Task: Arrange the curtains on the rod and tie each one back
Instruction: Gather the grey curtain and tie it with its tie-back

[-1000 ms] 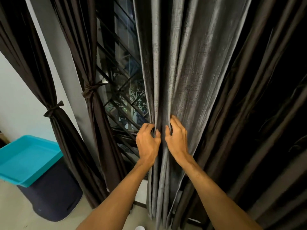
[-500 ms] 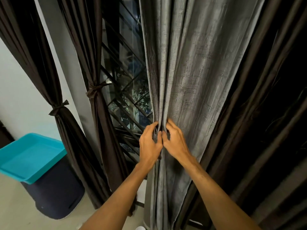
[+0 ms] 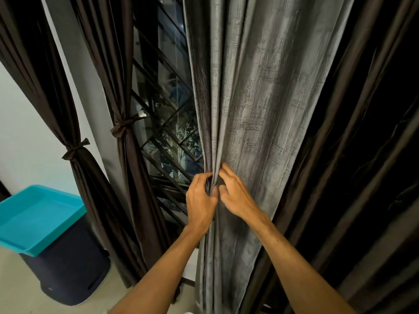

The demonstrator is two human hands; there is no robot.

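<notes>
A grey textured curtain [image 3: 260, 98] hangs in the middle, its left edge gathered into narrow folds. My left hand [image 3: 200, 200] grips those folds from the left, fingers curled round them. My right hand [image 3: 235, 196] pinches the same folds from the right, thumb and fingers closed on the cloth. Both hands meet at waist height. Two dark brown curtains at the left, one [image 3: 74, 168] by the wall and one [image 3: 127, 155] by the window, are each bound with a knotted tie [image 3: 122, 126]. More dark brown curtain [image 3: 362, 155] hangs loose at the right. The rod is out of view.
A window with a dark diagonal grille [image 3: 167, 123] shows between the curtains. A turquoise tray [image 3: 38, 216] lies on a dark round bin [image 3: 68, 277] at the lower left. Pale floor runs along the bottom left.
My hands have drawn closer together and bunched the grey curtain's left folds tighter. The view has shifted slightly left.
</notes>
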